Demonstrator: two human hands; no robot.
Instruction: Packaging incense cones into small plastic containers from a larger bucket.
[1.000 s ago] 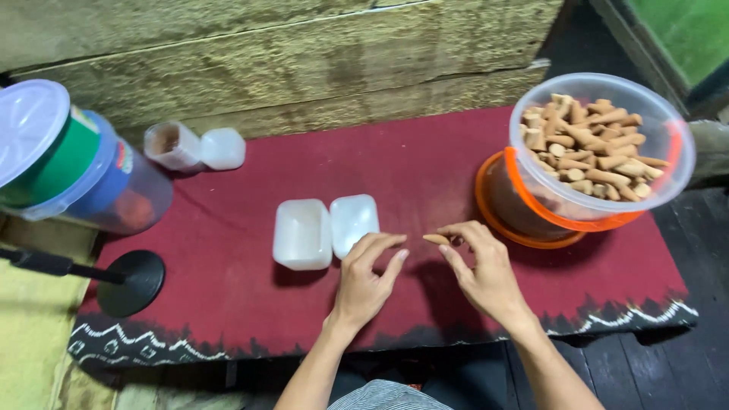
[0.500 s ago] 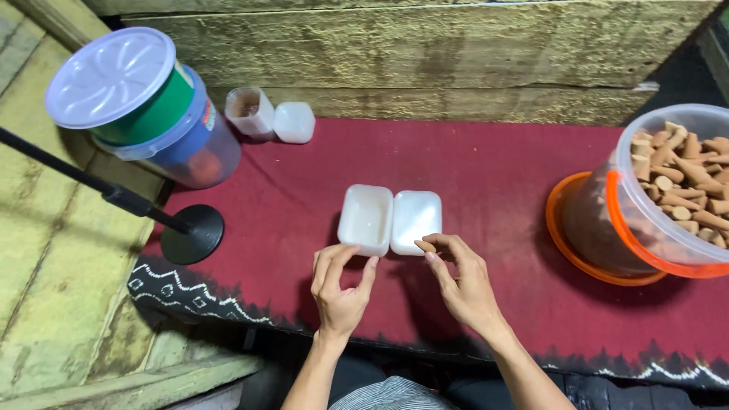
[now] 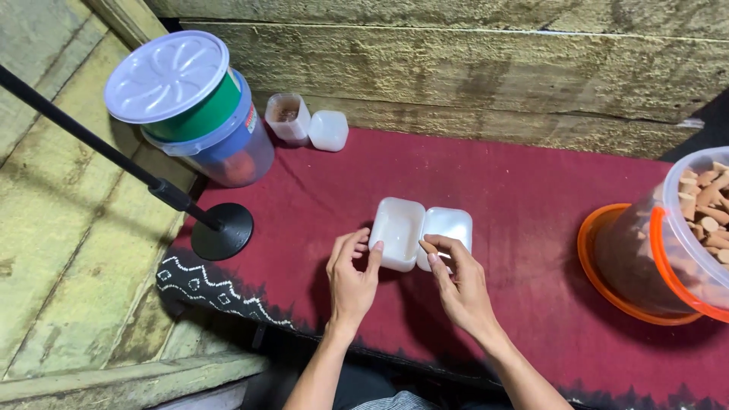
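A small white hinged plastic box (image 3: 398, 228) lies open on the red cloth (image 3: 516, 205), its lid (image 3: 452, 226) flat to the right. My left hand (image 3: 351, 275) touches the box's near left edge with its fingertips. My right hand (image 3: 458, 281) pinches a small tan cone (image 3: 428, 247) between thumb and forefinger, just over the lid's near edge. A clear tub of several tan cones (image 3: 702, 228) with an orange rim sits at the far right, partly cut off.
A large clear jar with a white lid (image 3: 190, 106) stands at the back left. A second small box, open, (image 3: 306, 121) lies by the wooden wall. A black stand with a round base (image 3: 222, 230) sits at the cloth's left edge.
The view has shifted left, so everything sits further right in frame. Both hands have moved up to the white box; the left hand now touches it, and the right still holds the cone.
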